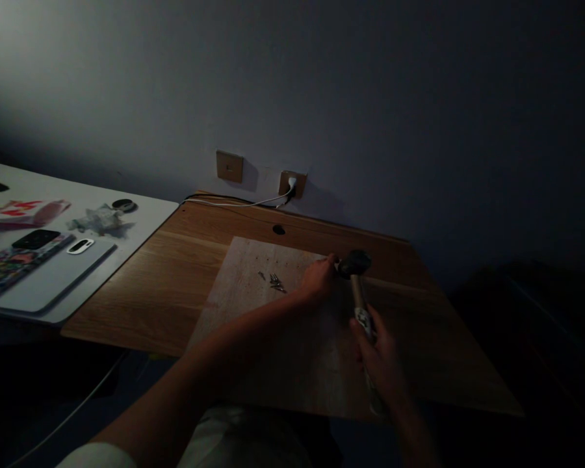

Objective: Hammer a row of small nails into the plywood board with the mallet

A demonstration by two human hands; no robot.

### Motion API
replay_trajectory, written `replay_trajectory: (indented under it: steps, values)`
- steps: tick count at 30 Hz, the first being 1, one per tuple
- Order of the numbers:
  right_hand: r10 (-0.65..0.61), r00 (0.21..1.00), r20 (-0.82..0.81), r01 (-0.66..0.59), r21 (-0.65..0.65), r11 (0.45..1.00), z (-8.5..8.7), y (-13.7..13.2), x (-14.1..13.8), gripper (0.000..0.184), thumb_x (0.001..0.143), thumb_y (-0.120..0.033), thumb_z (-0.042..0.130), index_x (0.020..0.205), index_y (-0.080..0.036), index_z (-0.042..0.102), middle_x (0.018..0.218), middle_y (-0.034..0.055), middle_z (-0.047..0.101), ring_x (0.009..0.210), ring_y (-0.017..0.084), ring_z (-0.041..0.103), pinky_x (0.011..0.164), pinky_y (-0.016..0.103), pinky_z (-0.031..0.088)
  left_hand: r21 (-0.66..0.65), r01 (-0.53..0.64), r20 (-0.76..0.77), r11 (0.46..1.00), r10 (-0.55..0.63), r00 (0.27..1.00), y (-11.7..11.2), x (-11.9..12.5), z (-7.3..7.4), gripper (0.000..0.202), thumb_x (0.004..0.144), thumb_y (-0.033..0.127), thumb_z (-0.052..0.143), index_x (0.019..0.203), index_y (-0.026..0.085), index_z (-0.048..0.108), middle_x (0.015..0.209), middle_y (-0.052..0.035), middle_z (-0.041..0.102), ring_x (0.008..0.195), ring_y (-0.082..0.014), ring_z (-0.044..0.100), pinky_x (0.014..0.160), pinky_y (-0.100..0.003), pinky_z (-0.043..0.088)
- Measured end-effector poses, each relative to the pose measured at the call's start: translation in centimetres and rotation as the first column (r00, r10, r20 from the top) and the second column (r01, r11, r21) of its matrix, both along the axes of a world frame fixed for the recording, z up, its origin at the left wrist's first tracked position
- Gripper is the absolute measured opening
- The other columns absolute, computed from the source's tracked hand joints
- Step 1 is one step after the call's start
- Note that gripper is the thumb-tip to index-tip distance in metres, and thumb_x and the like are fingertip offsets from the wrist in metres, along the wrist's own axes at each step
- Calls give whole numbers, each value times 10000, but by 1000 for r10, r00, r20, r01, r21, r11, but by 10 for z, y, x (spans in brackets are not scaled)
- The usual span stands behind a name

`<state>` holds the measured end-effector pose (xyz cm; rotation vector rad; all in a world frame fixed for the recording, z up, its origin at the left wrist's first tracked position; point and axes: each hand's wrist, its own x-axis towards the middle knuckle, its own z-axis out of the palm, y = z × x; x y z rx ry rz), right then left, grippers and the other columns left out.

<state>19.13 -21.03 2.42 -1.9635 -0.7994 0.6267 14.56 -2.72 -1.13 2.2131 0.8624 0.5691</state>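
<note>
My right hand (pixel 377 341) is wrapped round the handle of a hammer (pixel 357 296), whose dark head is up near the far right part of a pale wooden board (pixel 273 351). Just left of the hammer head, my left hand (pixel 319 276) reaches over the board with its fingers pinched together. What it pinches, if anything, is too small and dark to make out. A small pile of nails (pixel 275 282) lies on the board to the left of my left hand. Behind the pile, a row of small dark marks runs across the board.
The board rests on a brown wooden table (pixel 141 286) against the wall. A white table (pixel 156 211) adjoins at left, bearing a white phone-like slab (pixel 53 276), a colourful one (pixel 10 266) and crumpled plastic (pixel 100 221). A white cable (pixel 244 205) runs to a wall socket (pixel 299 185).
</note>
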Motion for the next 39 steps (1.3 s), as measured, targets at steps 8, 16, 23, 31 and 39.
replay_trajectory:
  steps: [8,16,23,31,39]
  values:
    - [-31,998,45,33,-27,999,-10,0,4,698,783,-599,599,1318,-150,598,677,-22,549,477,158,488,394,271,409,14,-2,-43,1000,2,999,-2,0,2,339,926,161,547,1263,181,521,1040,-109,739,910,-244,709,767,-302,518]
    - [-34,999,25,34,-15,999,-6,1,2,781,759,-614,620,1350,-106,573,720,-3,570,462,152,477,372,276,404,32,1,-27,1000,0,1000,-2,-1,2,284,929,163,535,1212,183,547,1146,-91,710,973,-227,691,788,-286,509]
    - [-61,998,25,62,-27,998,-9,3,3,775,747,-614,629,1337,-113,590,638,-34,533,447,159,477,374,274,390,18,-1,-89,1000,2,996,-2,0,1,329,935,189,520,1263,210,531,1033,-78,736,926,-237,704,760,-299,510]
    - [-37,998,60,40,-54,998,-6,3,1,847,738,-661,595,1367,-94,570,775,22,586,502,170,506,388,296,437,39,16,-28,999,-14,999,-1,-1,-1,326,902,165,550,1227,188,532,1126,-93,718,985,-233,698,794,-296,517]
    - [-94,995,41,96,-48,994,-3,2,0,907,719,-659,609,1410,-76,546,649,-27,531,472,175,495,392,298,441,9,-15,-52,1000,15,999,-2,1,1,343,930,140,501,1268,190,530,1069,-91,736,945,-228,706,801,-307,529]
